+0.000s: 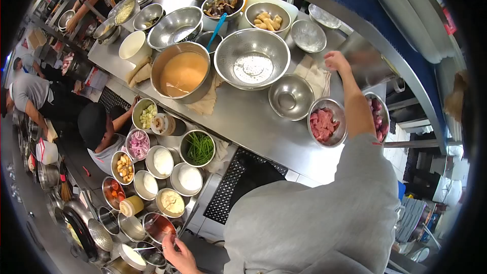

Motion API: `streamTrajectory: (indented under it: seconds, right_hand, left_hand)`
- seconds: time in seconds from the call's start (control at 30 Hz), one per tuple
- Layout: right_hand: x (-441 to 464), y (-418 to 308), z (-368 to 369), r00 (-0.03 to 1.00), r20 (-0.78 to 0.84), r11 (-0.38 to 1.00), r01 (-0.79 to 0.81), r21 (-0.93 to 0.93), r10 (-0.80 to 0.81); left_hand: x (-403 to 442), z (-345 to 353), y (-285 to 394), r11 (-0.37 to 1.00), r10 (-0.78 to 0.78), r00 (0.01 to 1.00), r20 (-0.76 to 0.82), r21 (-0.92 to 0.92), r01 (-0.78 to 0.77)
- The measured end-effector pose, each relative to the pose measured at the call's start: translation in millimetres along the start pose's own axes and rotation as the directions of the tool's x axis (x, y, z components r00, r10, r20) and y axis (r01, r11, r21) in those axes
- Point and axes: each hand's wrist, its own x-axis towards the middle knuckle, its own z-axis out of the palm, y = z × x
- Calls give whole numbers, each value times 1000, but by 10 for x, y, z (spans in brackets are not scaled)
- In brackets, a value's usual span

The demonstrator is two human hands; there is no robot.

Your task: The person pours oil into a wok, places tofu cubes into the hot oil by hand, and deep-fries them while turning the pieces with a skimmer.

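Note:
Near the metal bowl of red sauce (160, 226), my left hand (177, 256) has its fingers curved and apart, with nothing visible in them. My right hand (337, 62) reaches over the far right part of the steel counter (243, 124), beside a folded cloth (310, 73). Its fingers are curled together; what they hold, if anything, is hidden. Below my right forearm sits a bowl of raw meat pieces (324, 124). To the left of the cloth stand a small steel bowl (290, 96) and a large perforated bowl (252, 61).
A pot of orange liquid (183, 73) and a bowl of ginger (268, 20) stand on the counter. Chopped greens (199, 148) and other ingredient bowls crowd the lower left. A co-worker in a black cap (94, 124) is close beside them. A shelf edge (406, 66) curves overhead.

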Motion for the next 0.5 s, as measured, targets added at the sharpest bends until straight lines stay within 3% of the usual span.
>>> streamTrajectory:
  seconds: [0.03,0.1,0.13,0.2,0.23,0.3,0.4,0.5]
  right_hand:
    - [94,-47,-66,1000,5,1000,10,-7,-10]
    - [373,-165,-150,949,-314,975,104,195,-38]
    - [635,-123,-198,953,-298,975,119,187,-59]
    - [1097,-108,-187,812,-563,988,148,-55,-153]
    - [1210,-178,-187,768,-597,960,88,-265,-235]
    - [1411,-324,-166,803,-588,971,-54,-234,-97]
    - [1566,-330,-113,779,-600,957,-1,-289,-180]
    - [1693,-266,-111,784,-590,946,-10,-324,-193]
  left_hand:
    - [10,1,-8,1000,-11,1000,-6,-3,11]
    - [44,-3,5,999,-18,1000,13,31,18]
    - [85,-22,87,1000,-19,1000,10,21,18]
    - [130,-59,247,998,-49,998,46,27,48]
    - [148,-71,339,996,-88,993,75,21,87]
    - [138,-49,438,998,-54,998,39,-6,55]
    - [124,-3,492,1000,13,999,42,22,-14]
    - [47,34,472,994,-95,991,93,67,89]
